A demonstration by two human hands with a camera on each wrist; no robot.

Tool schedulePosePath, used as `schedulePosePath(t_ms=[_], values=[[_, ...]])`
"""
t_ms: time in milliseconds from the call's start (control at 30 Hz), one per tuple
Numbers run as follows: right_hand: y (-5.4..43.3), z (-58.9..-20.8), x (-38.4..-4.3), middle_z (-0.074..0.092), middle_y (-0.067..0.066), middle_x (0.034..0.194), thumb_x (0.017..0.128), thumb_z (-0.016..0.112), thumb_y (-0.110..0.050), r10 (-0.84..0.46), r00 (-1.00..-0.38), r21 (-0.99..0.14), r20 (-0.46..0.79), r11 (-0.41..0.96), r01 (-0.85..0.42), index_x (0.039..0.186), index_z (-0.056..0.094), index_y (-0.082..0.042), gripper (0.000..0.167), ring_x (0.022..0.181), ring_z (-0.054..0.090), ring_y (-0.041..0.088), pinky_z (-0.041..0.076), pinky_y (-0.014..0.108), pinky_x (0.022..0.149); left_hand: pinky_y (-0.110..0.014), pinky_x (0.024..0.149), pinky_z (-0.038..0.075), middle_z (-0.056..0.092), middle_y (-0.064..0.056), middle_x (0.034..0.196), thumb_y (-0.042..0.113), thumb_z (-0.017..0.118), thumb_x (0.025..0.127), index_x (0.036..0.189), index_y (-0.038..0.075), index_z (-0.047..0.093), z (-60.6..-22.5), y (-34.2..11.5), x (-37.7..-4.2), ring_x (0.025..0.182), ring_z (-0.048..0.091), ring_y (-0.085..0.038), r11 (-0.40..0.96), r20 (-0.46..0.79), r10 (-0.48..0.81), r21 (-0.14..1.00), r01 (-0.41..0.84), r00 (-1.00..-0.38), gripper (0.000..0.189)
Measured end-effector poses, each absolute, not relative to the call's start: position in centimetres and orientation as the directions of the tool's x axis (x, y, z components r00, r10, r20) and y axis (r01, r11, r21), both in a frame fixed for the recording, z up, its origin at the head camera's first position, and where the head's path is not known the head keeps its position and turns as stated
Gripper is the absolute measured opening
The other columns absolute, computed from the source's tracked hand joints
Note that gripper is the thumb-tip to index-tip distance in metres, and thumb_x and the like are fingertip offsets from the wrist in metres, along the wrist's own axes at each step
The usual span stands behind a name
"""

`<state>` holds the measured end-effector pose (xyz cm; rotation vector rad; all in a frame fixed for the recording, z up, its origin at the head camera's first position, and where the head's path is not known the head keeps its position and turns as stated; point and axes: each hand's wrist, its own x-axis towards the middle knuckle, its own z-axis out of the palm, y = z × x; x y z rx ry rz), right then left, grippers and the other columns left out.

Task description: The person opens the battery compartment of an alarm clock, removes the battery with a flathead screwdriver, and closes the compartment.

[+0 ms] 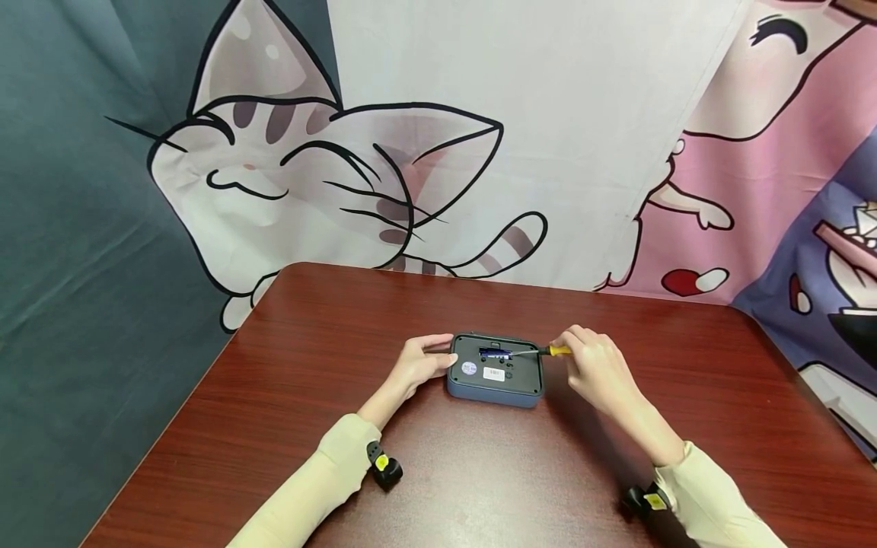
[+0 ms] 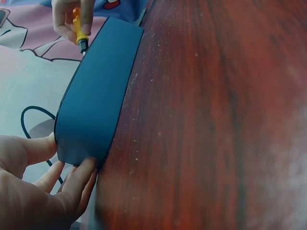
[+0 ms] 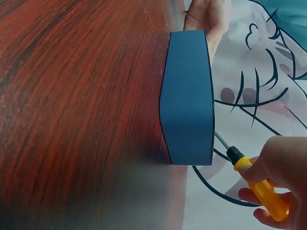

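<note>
A blue, box-shaped device (image 1: 495, 396) with rounded corners lies on the table, its dark panel facing up. The panel has a recess with a blue battery-like cylinder (image 1: 495, 354) in it, plus a white label and a round sticker. My left hand (image 1: 419, 367) grips the device's left end, thumb on the top edge and fingers against the side (image 2: 76, 184). In my right hand (image 1: 597, 367) is a screwdriver with a yellow handle (image 3: 266, 195) and black collar. Its metal shaft (image 1: 526, 352) reaches over the panel to the recess. Device sides hide the recess in both wrist views.
The reddish-brown wooden table (image 1: 425, 472) stretches around the device. Behind it hangs a cloth backdrop (image 1: 548, 91) with cartoon cats. Each sleeve carries a black wrist camera, one on the left (image 1: 385, 466) and one on the right (image 1: 645, 501).
</note>
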<state>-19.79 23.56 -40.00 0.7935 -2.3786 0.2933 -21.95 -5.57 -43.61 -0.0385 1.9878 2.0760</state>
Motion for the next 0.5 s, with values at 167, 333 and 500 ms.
schedulePosePath(t_ms=[167, 333, 500], values=[[23.55, -39.90, -19.82, 0.064, 0.004, 0.082, 0.069, 0.063, 0.012, -0.475, -0.634, -0.007, 0.610, 0.797, -0.604, 0.084, 0.066, -0.004, 0.022, 0.072, 0.058, 0.024, 0.047, 0.039, 0.057, -0.034, 0.084, 0.059, 0.059, -0.026, 0.127, -0.005, 0.065, 0.085, 0.130, -0.002, 0.057, -43.65, -5.52, -22.08, 0.085, 0.064, -0.012, -0.031, -0.215, 0.168, 0.974, -0.224, -0.962, 0.046], [23.61, -39.81, -19.79, 0.064, 0.004, 0.082, 0.068, 0.063, 0.012, -0.481, -0.634, 0.005, 0.605, 0.799, -0.601, 0.085, 0.066, -0.005, 0.024, 0.072, 0.059, 0.024, 0.047, 0.039, 0.058, -0.034, 0.085, 0.059, 0.059, -0.025, 0.128, -0.005, 0.065, 0.085, 0.131, -0.001, 0.057, -43.63, -5.52, -22.13, 0.086, 0.064, -0.012, -0.031, -0.218, 0.168, 0.974, -0.226, -0.961, 0.046], [23.67, -39.87, -19.79, 0.065, 0.005, 0.081, 0.066, 0.062, 0.012, -0.499, -0.616, 0.047, 0.609, 0.798, -0.600, 0.086, 0.067, -0.006, 0.028, 0.072, 0.060, 0.025, 0.048, 0.040, 0.061, -0.034, 0.085, 0.059, 0.058, -0.026, 0.128, -0.006, 0.064, 0.086, 0.131, -0.003, 0.056, -43.54, -5.61, -22.01, 0.088, 0.064, -0.014, -0.026, -0.202, 0.175, 0.977, -0.210, -0.963, 0.046]])
